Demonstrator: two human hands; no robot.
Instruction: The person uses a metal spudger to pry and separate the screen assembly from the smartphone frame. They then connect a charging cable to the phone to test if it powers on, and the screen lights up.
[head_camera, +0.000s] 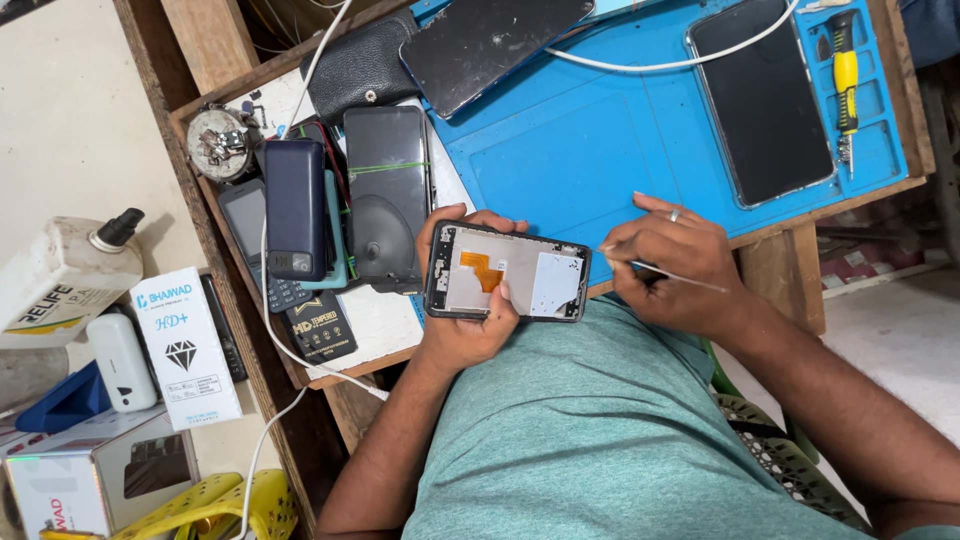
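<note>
A wooden desk (205, 45) carries a blue mat (590, 140). On the mat lie two dark phones and a yellow screwdriver (846, 75); beside the mat, more phones and a black pouch (362, 68).

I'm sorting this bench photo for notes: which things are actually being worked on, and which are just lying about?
In use:
- opened phone frame, held in the left hand
- thin metal tool, pinched in the right hand

Lying about:
- yellow-handled screwdriver on the blue mat
- two dark phones
- dark blue power bank
- white bottle
</note>
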